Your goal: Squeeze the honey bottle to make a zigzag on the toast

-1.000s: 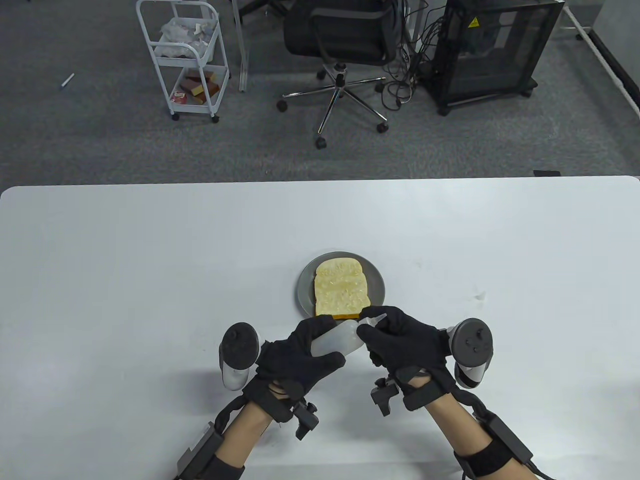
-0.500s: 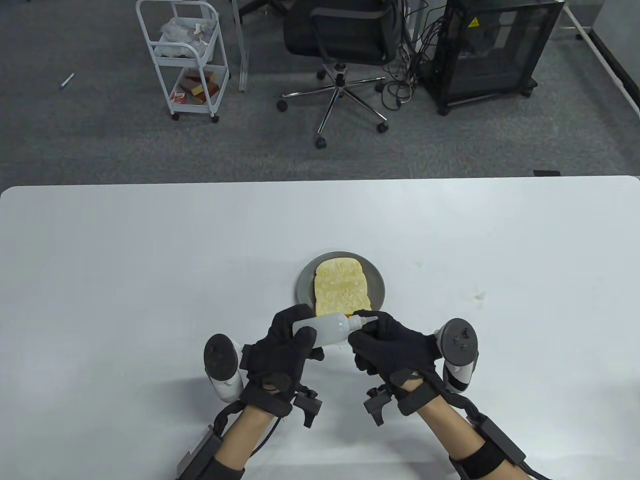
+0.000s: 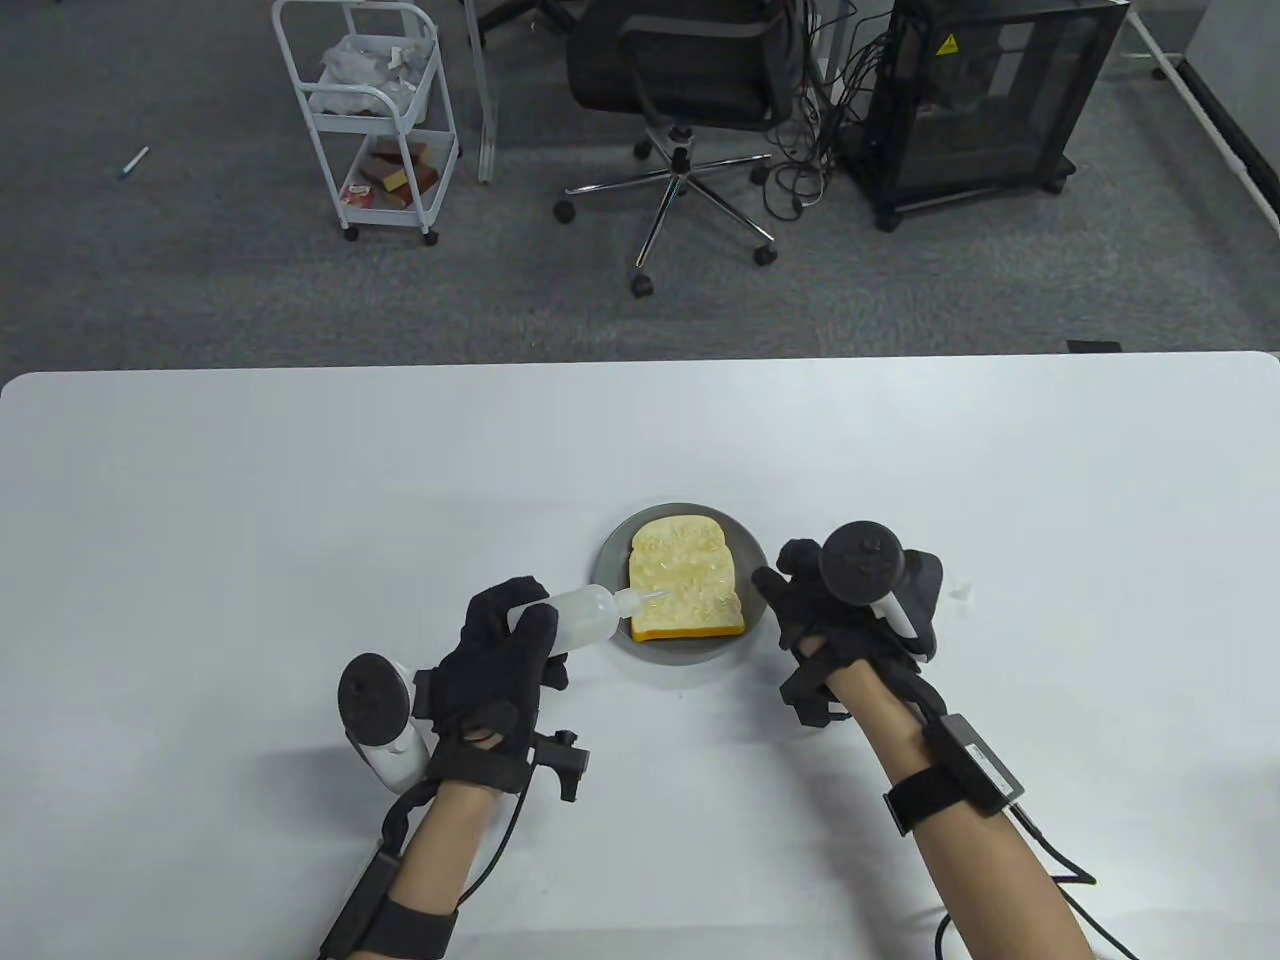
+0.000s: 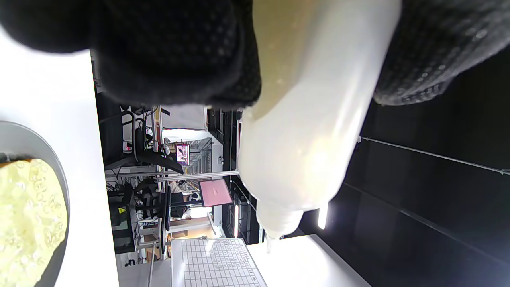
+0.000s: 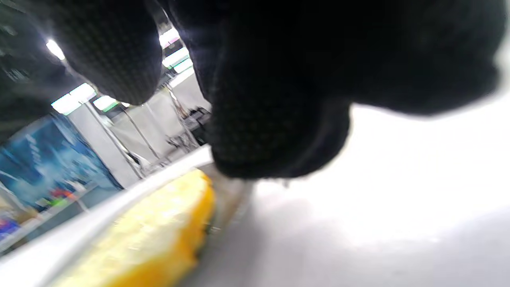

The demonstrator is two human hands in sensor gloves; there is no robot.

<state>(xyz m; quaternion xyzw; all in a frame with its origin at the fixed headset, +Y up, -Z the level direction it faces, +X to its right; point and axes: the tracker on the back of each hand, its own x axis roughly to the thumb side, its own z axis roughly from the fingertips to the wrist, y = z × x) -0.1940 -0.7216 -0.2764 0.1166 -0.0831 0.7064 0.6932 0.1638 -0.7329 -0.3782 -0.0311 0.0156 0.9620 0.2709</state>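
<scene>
Honey bottle [image 3: 578,612] sits in the left hand [image 3: 500,660], whose fingers wrap its translucent body and hold it tilted, nozzle pointing right, with the tip over the left edge of the toast [image 3: 686,582]. In the left wrist view the bottle [image 4: 314,119] fills the middle of the frame between gloved fingers [image 4: 171,52], cap off and tip bare. The toast lies flat on a grey plate [image 3: 758,560] near the front middle of the white desk [image 3: 300,500].

The right hand [image 3: 850,605] rests at the plate's right rim, fingers toward the plate; whether it presses the rim or only lies beside it I cannot tell, and the right wrist view is too blurred to settle it. It carries nothing that shows.

The toast's surface looks glossy and bubbled, but no clear zigzag line is readable. My judgement is that the drawing is only at its start: the nozzle is placed at one edge, and the squeeze and the back-and-forth sweep across the slice remain to be done.
</scene>
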